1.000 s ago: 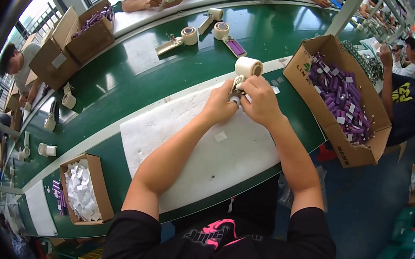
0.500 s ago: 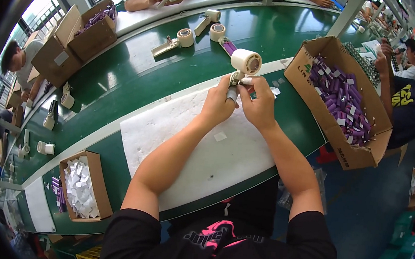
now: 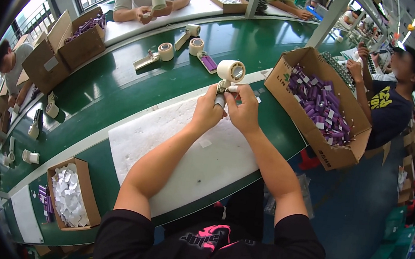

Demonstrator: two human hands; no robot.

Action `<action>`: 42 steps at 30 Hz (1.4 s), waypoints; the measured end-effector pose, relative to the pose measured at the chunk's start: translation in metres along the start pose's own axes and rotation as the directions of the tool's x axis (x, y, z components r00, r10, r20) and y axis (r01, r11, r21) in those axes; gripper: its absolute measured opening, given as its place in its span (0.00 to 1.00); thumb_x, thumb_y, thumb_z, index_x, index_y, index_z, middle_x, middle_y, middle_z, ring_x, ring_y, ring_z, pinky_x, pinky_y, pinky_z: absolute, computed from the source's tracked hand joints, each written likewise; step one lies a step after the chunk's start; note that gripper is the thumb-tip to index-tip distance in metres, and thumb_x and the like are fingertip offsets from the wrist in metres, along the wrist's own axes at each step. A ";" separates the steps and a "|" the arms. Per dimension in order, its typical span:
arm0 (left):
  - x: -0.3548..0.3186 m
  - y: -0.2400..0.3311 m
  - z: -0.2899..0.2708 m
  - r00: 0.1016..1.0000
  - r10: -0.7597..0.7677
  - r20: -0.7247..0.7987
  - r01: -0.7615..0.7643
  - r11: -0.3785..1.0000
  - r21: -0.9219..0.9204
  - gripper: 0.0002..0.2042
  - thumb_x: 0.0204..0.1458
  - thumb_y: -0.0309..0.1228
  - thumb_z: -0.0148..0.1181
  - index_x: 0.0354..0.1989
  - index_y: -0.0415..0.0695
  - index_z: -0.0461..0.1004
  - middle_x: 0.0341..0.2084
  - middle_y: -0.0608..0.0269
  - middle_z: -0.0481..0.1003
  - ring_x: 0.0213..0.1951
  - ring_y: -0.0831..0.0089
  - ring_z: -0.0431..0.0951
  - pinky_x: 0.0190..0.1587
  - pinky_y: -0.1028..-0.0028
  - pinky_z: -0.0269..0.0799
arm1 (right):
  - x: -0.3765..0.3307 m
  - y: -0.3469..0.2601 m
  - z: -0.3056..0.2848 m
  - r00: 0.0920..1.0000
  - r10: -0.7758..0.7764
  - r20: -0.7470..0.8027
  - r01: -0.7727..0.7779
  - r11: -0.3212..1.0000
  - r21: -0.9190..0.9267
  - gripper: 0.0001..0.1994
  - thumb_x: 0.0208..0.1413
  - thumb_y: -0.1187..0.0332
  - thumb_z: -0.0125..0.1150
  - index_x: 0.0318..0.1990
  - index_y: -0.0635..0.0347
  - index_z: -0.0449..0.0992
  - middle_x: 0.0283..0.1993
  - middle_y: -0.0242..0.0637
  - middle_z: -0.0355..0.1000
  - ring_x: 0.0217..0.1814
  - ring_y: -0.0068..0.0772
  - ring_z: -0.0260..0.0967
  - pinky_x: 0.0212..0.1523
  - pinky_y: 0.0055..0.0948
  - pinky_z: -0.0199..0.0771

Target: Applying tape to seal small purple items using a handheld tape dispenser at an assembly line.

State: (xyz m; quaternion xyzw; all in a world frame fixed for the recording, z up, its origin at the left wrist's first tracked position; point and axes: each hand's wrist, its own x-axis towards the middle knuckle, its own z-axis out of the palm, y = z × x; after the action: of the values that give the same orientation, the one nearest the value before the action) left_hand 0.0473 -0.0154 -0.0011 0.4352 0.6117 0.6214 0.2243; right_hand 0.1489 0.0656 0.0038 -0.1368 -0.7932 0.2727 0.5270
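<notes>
Holds a cream handheld fan (image 3: 230, 71) at the far edge of the white pad (image 3: 214, 165), with the round head reaching out beyond that edge and the handle running back toward the pad, its long axis leaning slightly right at the head. Wraps the handle from the left with the left hand (image 3: 207, 110), fingers closed around it; lies nearer to the handle there than on the other side. Meets the neck from the right, just below the head, with the right hand (image 3: 244, 110), thumb and forefinger bent inward. Cannot tell whether pinching the fan itself or a small white piece (image 3: 232, 88) at those fingertips. To the pad's right, a carton (image 3: 297, 119) of purple cylinders (image 3: 321, 106); beyond the pad, on the green worktop (image 3: 121, 80), more cream fans (image 3: 165, 52).
</notes>
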 end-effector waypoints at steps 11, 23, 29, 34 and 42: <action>0.001 -0.006 -0.006 0.999 0.028 0.036 -0.030 0.998 0.046 0.13 0.60 0.25 0.49 0.53 0.39 0.69 0.26 0.57 0.78 0.20 0.73 0.79 0.21 0.73 0.74 | -0.001 0.004 0.001 0.973 0.224 0.062 -0.229 0.969 0.089 0.07 0.52 0.76 0.67 0.36 0.64 0.75 0.33 0.37 0.73 0.31 0.26 0.72 0.31 0.27 0.73; 0.011 -0.011 -0.019 0.956 -0.098 0.276 0.212 0.883 -0.420 0.18 0.67 0.45 0.45 0.54 0.43 0.66 0.33 0.55 0.76 0.28 0.70 0.79 0.23 0.72 0.75 | 0.007 0.007 -0.019 0.741 0.505 0.443 -0.654 0.693 0.304 0.20 0.54 0.63 0.70 0.45 0.66 0.69 0.32 0.39 0.75 0.29 0.25 0.75 0.25 0.22 0.72; 0.031 -0.033 -0.025 0.951 -0.183 0.251 0.303 0.728 -0.616 0.14 0.67 0.37 0.44 0.57 0.45 0.65 0.51 0.49 0.74 0.47 0.62 0.77 0.49 0.58 0.74 | 0.059 0.051 -0.143 0.929 0.369 -0.017 -0.362 0.920 0.147 0.09 0.61 0.66 0.61 0.35 0.62 0.79 0.29 0.32 0.75 0.28 0.20 0.73 0.30 0.20 0.72; 0.035 -0.048 -0.026 0.977 -0.112 0.179 0.200 0.759 -0.620 0.16 0.68 0.35 0.46 0.62 0.49 0.62 0.60 0.59 0.69 0.58 0.64 0.71 0.56 0.58 0.69 | 0.097 0.157 -0.207 0.896 0.442 -0.050 -0.386 0.718 -0.579 0.14 0.53 0.56 0.61 0.33 0.57 0.83 0.33 0.47 0.78 0.36 0.49 0.77 0.41 0.40 0.76; 0.031 -0.058 -0.025 0.974 -0.165 0.154 0.221 0.836 -0.502 0.15 0.66 0.38 0.50 0.58 0.50 0.69 0.54 0.67 0.75 0.49 0.74 0.74 0.43 0.71 0.72 | 0.130 0.264 -0.185 0.702 0.687 -0.186 -0.652 0.517 -0.555 0.14 0.50 0.55 0.69 0.40 0.51 0.85 0.42 0.42 0.81 0.46 0.45 0.79 0.49 0.39 0.76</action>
State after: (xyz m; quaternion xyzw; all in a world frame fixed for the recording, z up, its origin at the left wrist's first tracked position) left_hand -0.0041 0.0038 -0.0447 0.3271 0.4507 0.7131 0.4259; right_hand 0.2462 0.3997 0.0049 -0.5778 -0.7362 0.2014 0.2893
